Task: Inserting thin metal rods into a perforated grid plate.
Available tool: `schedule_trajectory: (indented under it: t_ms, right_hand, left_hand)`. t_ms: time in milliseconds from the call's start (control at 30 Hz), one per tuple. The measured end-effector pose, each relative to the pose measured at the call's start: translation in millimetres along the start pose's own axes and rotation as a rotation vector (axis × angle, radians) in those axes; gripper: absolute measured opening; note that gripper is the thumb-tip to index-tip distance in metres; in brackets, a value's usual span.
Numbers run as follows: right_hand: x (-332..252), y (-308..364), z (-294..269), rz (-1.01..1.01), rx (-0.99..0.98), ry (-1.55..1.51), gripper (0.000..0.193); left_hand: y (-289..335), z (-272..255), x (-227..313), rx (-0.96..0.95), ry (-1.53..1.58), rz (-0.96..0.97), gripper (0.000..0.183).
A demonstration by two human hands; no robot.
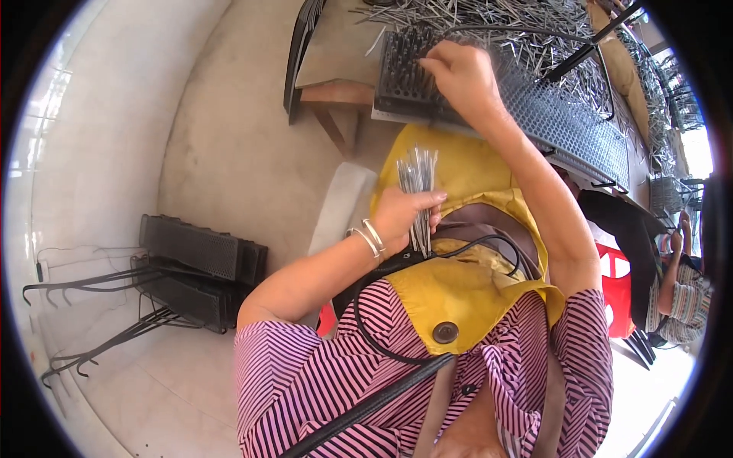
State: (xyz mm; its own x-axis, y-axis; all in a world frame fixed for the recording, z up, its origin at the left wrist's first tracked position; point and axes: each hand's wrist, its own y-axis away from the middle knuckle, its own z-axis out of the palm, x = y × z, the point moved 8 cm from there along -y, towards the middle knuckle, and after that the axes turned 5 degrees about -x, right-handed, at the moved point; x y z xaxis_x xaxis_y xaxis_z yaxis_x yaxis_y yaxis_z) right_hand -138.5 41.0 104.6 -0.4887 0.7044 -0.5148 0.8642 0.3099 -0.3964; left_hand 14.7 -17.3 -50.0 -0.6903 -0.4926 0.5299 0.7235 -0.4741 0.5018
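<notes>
Head view: Your left hand (403,212) is near the centre of the frame, wrapped around a bundle of thin metal strips (417,174). The fingers are closed on the bundle and the thumb lies across it, pointing toward the right of the frame. The strips stand roughly upright, their upper ends fanned slightly above the grip and their lower ends projecting below it. Your left elbow is bent; the forearm rises from the lower left toward the centre, with two bracelets (371,238) at the wrist.

Your right hand (460,75) is at the upper centre, over the right part of a dark slotted rack (386,98). The fingers are curled, and the thumb and forefinger are drawn together toward the left of the frame; whether a strip is between them cannot be told. Your right forearm slants from the right of centre up and left to the wrist.

A heap of loose metal strips (527,27) occupies the upper right, behind the rack. A perforated metal panel (580,130) lies to the right of your right wrist. Your yellow apron (489,298) spans the centre below the rack. Dark perforated trays (200,250) stand at the lower left, and a co-worker (682,305) is at the far right.
</notes>
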Motion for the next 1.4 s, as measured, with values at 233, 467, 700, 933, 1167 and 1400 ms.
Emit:
schedule_trajectory:
  t_ms: [233,467,700,933,1167,1400]
  right_hand:
    - [2,3,0,-0.120,0.060,0.042,0.014]
    - [-9,1,19,-0.280,-0.118,0.205,0.011]
    - [-13,13,13,-0.330,-0.014,0.251,0.012]
    - [-16,73,0,-0.306,0.128,-0.103,0.017]
    - [-11,109,33,0.059,-0.296,-0.661,0.020]
    - [-4,139,36,0.198,-0.421,-0.687,0.021]
  left_hand:
    - [-3,2,-2,-0.043,0.015,-0.012,0.012]
    - [-1,3,-5,-0.080,-0.018,-0.047,0.010]
    - [-3,2,-1,-0.054,-0.019,-0.035,0.011]
    - [-4,5,-4,-0.133,-0.005,-0.036,0.012]
    - [3,15,-10,-0.262,-0.126,-0.061,0.013]
    - [7,25,-16,-0.368,-0.368,-0.031,0.014]
